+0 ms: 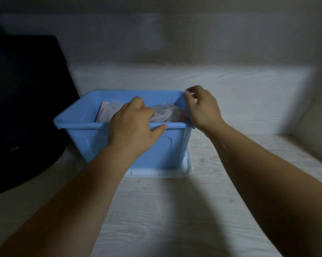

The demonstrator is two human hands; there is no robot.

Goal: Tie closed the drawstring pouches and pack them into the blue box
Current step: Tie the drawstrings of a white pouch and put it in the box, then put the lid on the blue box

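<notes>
**A:** How far along are you?

**B:** Late in the job, I'd judge. Nearest me, low in the frame, is the pale wood-grain table (pixel 165 210). All the pouches (pixel 162 115) I can see lie beyond it, already inside the blue box (pixel 171 149) at the centre. Whether each is tied shut I cannot tell, because the picture is blurred there.

**A:** What's left, then?

**B:** Probably settling the last ones in and checking the cords. The box stands on a white lid (pixel 175 173), whose edge shows below its near wall.

**A:** And your hands?

**B:** My left hand (pixel 132 127) lies over the near rim, thumb outside along the edge, fingers curled down into the box toward the pouches. I cannot tell whether they grip cloth or only the rim. My right hand (pixel 202 108) is at the far right corner of the rim. Its fingers are curled, with something pale at the tips. It could be cord or just a nail, I can't say.

**A:** What's inside?

**B:** At least 2 things: a sheer whitish pouch (pixel 165 113), crumpled, right of centre, and a flatter pinkish pouch (pixel 105 113) toward the left. Outside the box, a large dark object (pixel 22 108) fills the left side of the frame. Across the top, furthest off, is a plain wall (pixel 212 34).
</notes>
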